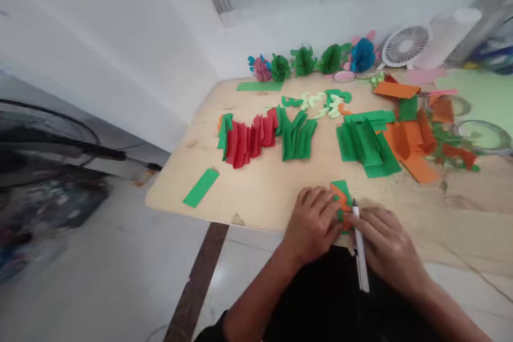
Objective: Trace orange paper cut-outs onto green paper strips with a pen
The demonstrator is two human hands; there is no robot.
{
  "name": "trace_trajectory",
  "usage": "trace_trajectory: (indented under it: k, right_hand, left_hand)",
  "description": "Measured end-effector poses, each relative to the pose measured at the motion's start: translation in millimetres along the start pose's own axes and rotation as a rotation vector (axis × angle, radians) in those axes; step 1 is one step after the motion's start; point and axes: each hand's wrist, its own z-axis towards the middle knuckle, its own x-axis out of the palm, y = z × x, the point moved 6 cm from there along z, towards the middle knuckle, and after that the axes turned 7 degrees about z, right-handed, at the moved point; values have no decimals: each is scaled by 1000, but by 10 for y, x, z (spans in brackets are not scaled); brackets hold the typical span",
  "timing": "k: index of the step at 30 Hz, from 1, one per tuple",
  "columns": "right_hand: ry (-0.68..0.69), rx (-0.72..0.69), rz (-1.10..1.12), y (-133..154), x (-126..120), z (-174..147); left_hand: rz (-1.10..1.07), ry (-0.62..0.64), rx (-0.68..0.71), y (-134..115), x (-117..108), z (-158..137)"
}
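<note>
At the table's front edge, an orange paper cutout [339, 195] with a wavy edge lies on a green paper strip [342, 186]. My left hand [315, 223] holds both down from the left, its fingers bent and side by side on the paper. A white pen [361, 254] with a dark tip rests in my right hand [388, 243], the tip end lying beside the green strip. The fingers of that hand are closed around the pen, and its index finger reaches the cutout. Part of the cutout is hidden under my fingers.
Folded red papers [244, 141], folded green papers [296, 136] and another green stack [364, 144] stand across the wooden table [248, 192]. Orange papers [414, 144] lie at right. Curly cutouts [332, 104], honeycomb paper figures [304, 61] and a white fan [406, 45] are farther back.
</note>
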Motion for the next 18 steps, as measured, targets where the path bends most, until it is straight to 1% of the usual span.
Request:
trace_trajectory:
  k: [5,11,18]
  right_hand:
    - [-12,14,-6,2,-23,23]
    - [-13,-6,-34,24,-27,35]
    - [-26,0,-23,17,-40,40]
  left_hand:
    - [3,5,-10,-8,-4,10]
    - [-12,9,-21,6,6,7]
    - [-14,54,-42,35,31,15]
